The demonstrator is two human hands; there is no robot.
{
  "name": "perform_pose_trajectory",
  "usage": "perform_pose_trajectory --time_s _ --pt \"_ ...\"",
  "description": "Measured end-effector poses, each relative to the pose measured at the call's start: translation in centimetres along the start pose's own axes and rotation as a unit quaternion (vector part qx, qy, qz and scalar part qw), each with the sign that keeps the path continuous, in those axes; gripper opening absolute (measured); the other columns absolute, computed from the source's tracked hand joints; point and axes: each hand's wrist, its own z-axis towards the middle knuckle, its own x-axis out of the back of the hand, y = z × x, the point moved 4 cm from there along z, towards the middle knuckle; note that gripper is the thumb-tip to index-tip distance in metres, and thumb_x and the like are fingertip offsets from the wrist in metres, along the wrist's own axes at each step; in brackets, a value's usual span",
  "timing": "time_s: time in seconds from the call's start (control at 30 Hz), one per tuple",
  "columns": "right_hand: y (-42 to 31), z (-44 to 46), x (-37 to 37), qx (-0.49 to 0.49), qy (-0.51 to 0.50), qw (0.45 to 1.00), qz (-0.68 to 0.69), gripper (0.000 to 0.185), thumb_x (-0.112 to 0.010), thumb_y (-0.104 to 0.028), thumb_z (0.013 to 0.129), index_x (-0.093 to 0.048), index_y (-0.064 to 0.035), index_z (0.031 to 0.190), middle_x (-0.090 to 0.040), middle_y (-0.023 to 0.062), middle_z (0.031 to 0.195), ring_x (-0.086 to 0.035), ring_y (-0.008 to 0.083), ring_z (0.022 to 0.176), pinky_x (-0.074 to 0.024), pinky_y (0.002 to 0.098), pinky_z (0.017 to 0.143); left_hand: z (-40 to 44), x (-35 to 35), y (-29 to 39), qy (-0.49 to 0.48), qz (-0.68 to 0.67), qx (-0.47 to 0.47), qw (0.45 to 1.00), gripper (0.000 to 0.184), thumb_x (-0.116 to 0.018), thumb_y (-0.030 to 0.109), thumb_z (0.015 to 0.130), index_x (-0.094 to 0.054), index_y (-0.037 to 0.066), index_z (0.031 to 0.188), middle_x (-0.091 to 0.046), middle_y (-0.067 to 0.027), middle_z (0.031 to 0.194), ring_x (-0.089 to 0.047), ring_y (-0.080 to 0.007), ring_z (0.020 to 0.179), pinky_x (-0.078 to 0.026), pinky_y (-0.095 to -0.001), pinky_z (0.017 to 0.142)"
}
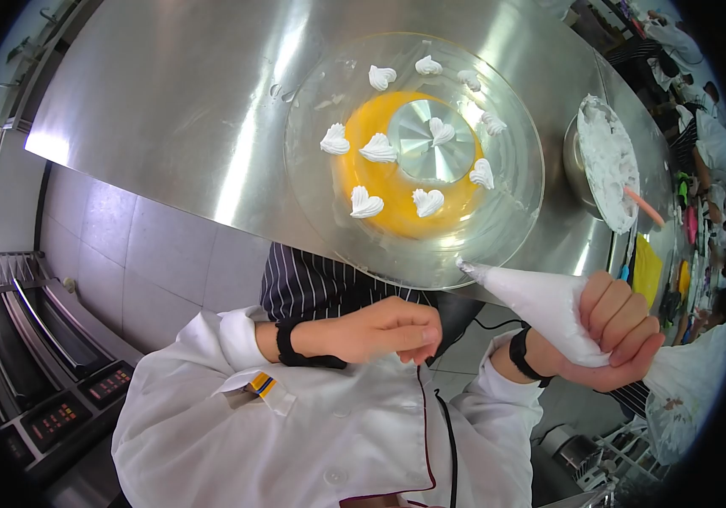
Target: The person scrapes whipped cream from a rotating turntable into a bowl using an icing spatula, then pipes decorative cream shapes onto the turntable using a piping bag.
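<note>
My right hand is wrapped round a white piping bag, whose nozzle points left over the near rim of a clear round plate. My left hand is curled closed in front of my jacket, below the plate, with nothing visible in it. Several white piped cream shapes lie spread over the plate, some heart-like. An orange-yellow disc and a shiny silver round part show through the clear plate.
On the steel table, a metal bowl of white cream stands right of the plate, with an orange handle leaning out. A yellow cloth lies near it. Other people are at the far right; appliances stand lower left.
</note>
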Motion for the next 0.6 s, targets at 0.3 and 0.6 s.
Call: perform_pose_trajectory --time_s 0.3,0.6 --pt "-0.3 -0.6 -1.3 0.051 -0.057 0.995 -0.058 0.038 -0.029 -0.025 0.092 -0.034 -0.0144 0.056 -0.034 -0.0034 0.051 -0.028 0.0096 0.040 -0.0243 0.0247 0.043 4.2 -4.7 3.3 -0.064 -0.115 -0.108 0.985 0.037 -0.029 0.033 0.097 -0.047 0.002 0.088 -0.051 -0.0036 0.076 -0.045 -0.0096 0.065 -0.040 -0.0230 0.060" --pt "0.0 -0.6 -0.9 0.043 -0.050 0.996 -0.061 0.037 -0.029 -0.024 0.091 -0.034 -0.0140 0.056 -0.034 -0.0028 0.051 -0.029 0.0100 0.040 -0.0256 0.0250 0.041 4.6 -3.9 2.5 -0.032 -0.105 -0.083 0.990 0.037 -0.031 0.033 0.097 -0.048 0.002 0.087 -0.051 -0.0030 0.074 -0.046 -0.0088 0.065 -0.040 -0.0223 0.059"
